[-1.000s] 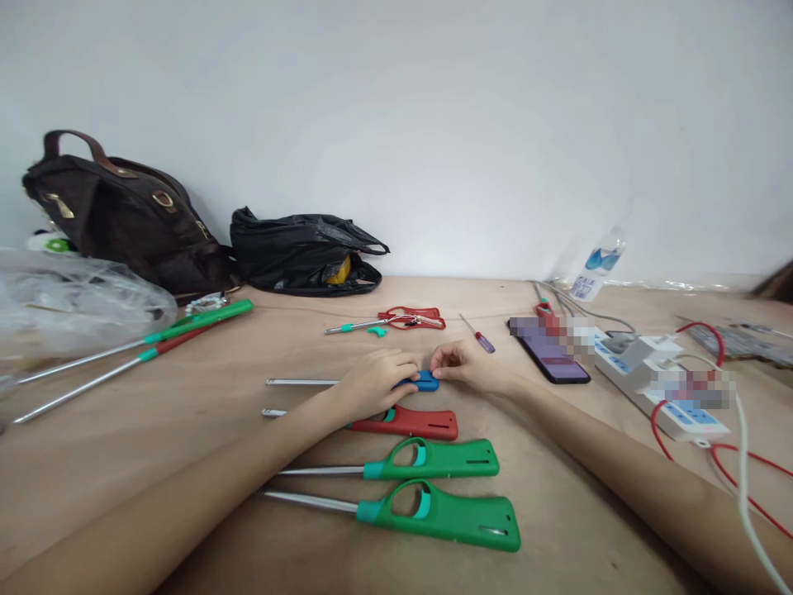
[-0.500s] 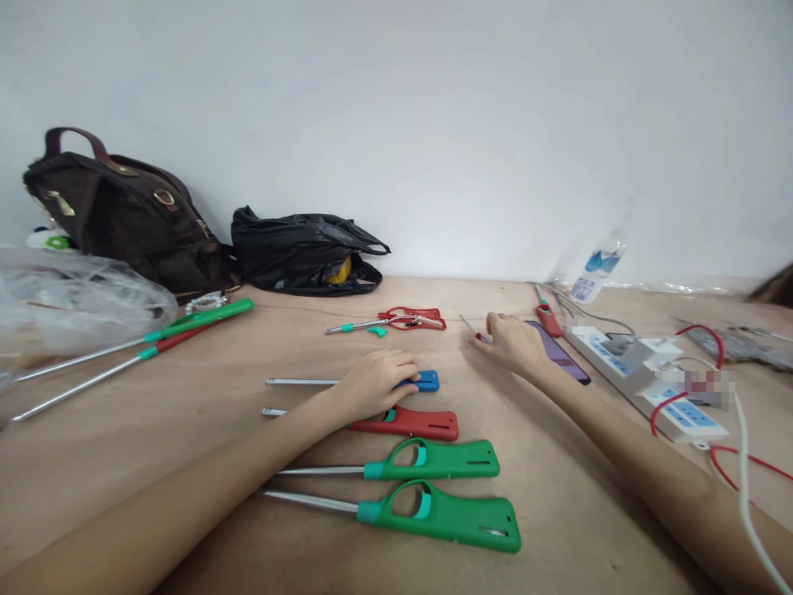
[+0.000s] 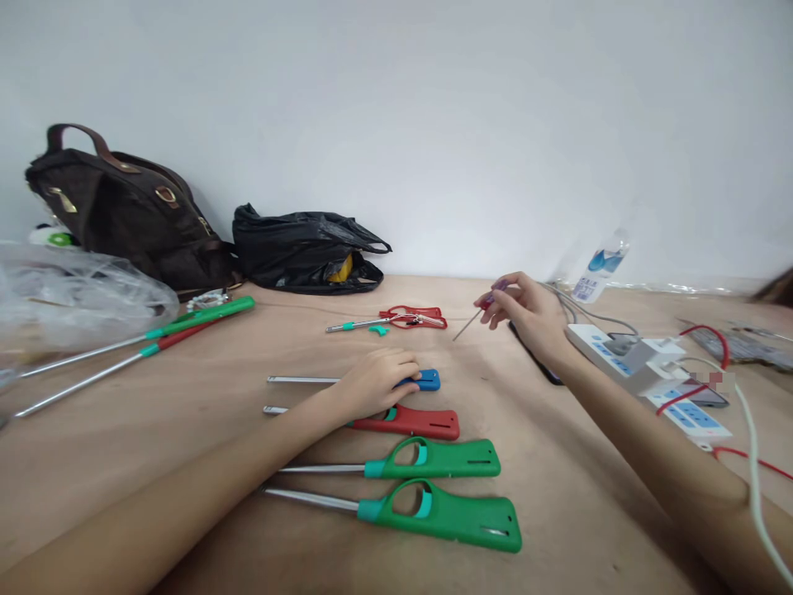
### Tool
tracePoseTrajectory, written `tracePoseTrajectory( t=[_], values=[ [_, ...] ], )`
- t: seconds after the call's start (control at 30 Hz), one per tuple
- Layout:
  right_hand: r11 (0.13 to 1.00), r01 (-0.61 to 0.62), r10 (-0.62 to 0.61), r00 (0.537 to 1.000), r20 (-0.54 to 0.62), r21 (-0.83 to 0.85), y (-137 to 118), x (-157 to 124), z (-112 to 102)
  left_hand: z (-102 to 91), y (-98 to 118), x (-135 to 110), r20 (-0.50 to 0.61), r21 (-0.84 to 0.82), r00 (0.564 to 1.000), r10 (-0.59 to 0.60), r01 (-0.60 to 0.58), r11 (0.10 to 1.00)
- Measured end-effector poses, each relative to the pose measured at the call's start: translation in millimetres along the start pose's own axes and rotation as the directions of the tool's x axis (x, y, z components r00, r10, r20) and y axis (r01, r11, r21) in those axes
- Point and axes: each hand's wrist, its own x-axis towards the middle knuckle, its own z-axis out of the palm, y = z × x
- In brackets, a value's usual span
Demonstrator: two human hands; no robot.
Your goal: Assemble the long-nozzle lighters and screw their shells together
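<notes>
My left hand (image 3: 377, 383) lies closed over a blue long-nosed lighter (image 3: 424, 380) on the wooden table (image 3: 186, 430); its metal tube (image 3: 303, 380) sticks out to the left. My right hand (image 3: 530, 312) is lifted above the table and pinches a small screwdriver (image 3: 476, 314) with a purple-red handle, its tip pointing down and left. Just in front of the blue lighter lie a red lighter (image 3: 416, 422) and two green lighters (image 3: 441, 459) (image 3: 451, 517), side by side.
An opened red lighter shell with loose parts (image 3: 409, 317) lies further back. Two long lighters (image 3: 154, 339) sit at the left by a clear plastic bag (image 3: 74, 302), a brown handbag (image 3: 124, 211) and a black bag (image 3: 303, 249). At the right: power strips (image 3: 625, 355), red wires, a phone, a water bottle (image 3: 595, 268).
My right hand left the blue lighter, reached right to the screwdriver by the phone, took it and lifted it off the table. My left hand stayed on the blue lighter.
</notes>
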Motion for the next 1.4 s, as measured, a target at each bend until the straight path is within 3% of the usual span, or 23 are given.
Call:
tracePoseTrajectory(
  t=[0.13, 0.33, 1.4],
  values=[
    [0.981, -0.039, 0.001, 0.981, 0.195, 0.19, -4, -15, 24, 0.0, 1, 0, -0.014, 0.006, 1.0, 0.012, -0.012, 1.0],
    [0.991, 0.047, -0.083, 0.955, 0.286, 0.129, -5, -27, 36, 1.0, 1, 0, -0.061, 0.019, 0.997, 0.037, -0.036, 0.999],
    [0.995, 0.049, -0.072, 0.95, 0.303, 0.081, -10, -29, 38, -0.9, 2, 1, -0.035, -0.012, 0.999, 0.022, -0.022, 1.0]
  ],
)
